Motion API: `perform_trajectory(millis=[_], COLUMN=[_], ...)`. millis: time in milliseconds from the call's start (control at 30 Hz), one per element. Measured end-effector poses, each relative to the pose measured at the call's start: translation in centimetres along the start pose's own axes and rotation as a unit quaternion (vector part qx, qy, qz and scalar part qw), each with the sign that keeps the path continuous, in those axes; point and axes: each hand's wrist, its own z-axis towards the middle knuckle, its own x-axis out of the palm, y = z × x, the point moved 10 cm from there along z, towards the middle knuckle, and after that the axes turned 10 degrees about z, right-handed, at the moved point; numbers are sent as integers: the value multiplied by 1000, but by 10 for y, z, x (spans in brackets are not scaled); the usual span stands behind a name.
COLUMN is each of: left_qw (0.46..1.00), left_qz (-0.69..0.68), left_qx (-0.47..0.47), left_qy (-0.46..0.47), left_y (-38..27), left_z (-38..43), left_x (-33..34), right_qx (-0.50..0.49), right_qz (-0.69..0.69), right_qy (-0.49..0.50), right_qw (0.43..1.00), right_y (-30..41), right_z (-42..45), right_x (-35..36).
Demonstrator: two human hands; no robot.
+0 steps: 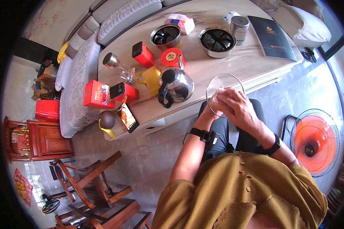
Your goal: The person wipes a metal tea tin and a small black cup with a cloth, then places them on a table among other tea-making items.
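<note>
Over my lap, at the table's near edge, I hold a round clear glass lid or bowl (pixel 224 81); which of the two it is I cannot tell. My left hand (pixel 215 106) supports it from the near left, partly behind the glass and my other hand. Across the middle of the glass lies my right hand (pixel 237 103), its bunched fingers meeting the left ones. What those fingertips grip is hidden. Left of the glass, on the marble-patterned table (pixel 197 68), stands a shiny metal kettle (pixel 181 86) with a black handle.
Two metal pots (pixel 217 53) (pixel 165 44) with dark contents, a grey tin (pixel 240 31), red tins (pixel 99 94), a glass bottle (pixel 114 62) and a lit phone (pixel 127 117) occupy the table. An orange fan (pixel 315 143) stands at right, wooden chairs (pixel 94 183) at lower left.
</note>
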Motion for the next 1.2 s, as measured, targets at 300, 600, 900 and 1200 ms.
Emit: perform_trajectory(millis=[300,600,900,1200], left_qw=[983,908,972,873], left_qz=[-129,-358,-138,-444], left_qx=[-125,-219,-189,-202], left_qy=[-47,-19,-12,13], left_y=[80,24,98,29], left_z=[-4,-16,-8,-15], left_x=[-11,19,-13,13], right_qx=[64,-1,47,40], right_qz=[-57,17,-71,-12], right_qy=[-10,36,-32,59], right_qw=[996,999,996,997], right_y=[-29,2,-35,-12], right_z=[-7,-10,2,-25], right_x=[-22,3,-25,2])
